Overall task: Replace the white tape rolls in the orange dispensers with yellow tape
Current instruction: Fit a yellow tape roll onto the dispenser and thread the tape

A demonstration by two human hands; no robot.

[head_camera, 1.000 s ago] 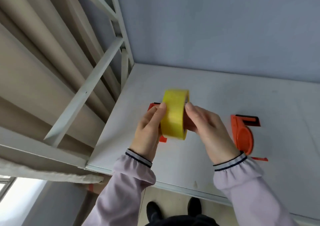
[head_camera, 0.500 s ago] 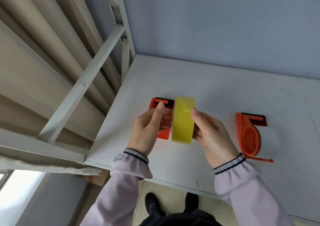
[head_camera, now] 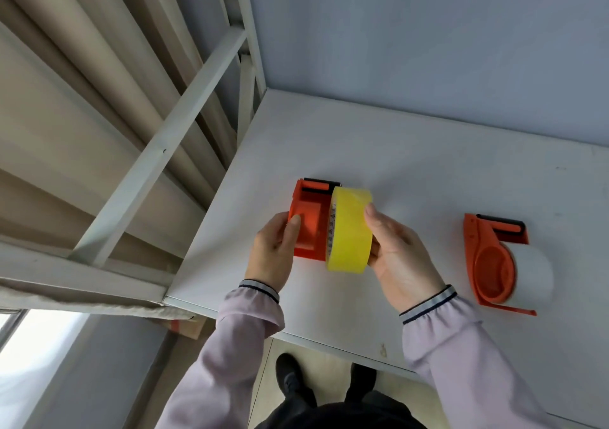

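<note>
An orange dispenser [head_camera: 308, 217] stands on the white table [head_camera: 412, 165], left of centre, with a black roller at its far end. My left hand [head_camera: 275, 252] grips its near left side. A yellow tape roll [head_camera: 351, 231] stands on edge right against the dispenser's right side, held by my right hand [head_camera: 400, 257] from the right. Whether the roll sits on the dispenser's hub is hidden. A second orange dispenser [head_camera: 492, 264] lies at the right with a white tape roll [head_camera: 534, 275] in it.
A blue-grey wall rises behind the table. A white metal frame [head_camera: 158, 152] and beige panels stand to the left, close to the table's left edge. The table's near edge runs just below my wrists; my shoes and the floor show under it.
The yellow roll came down from mid-air to the left dispenser's right side. My left hand let go of the roll and took hold of the dispenser. The camera tilted, showing more of the right dispenser.
</note>
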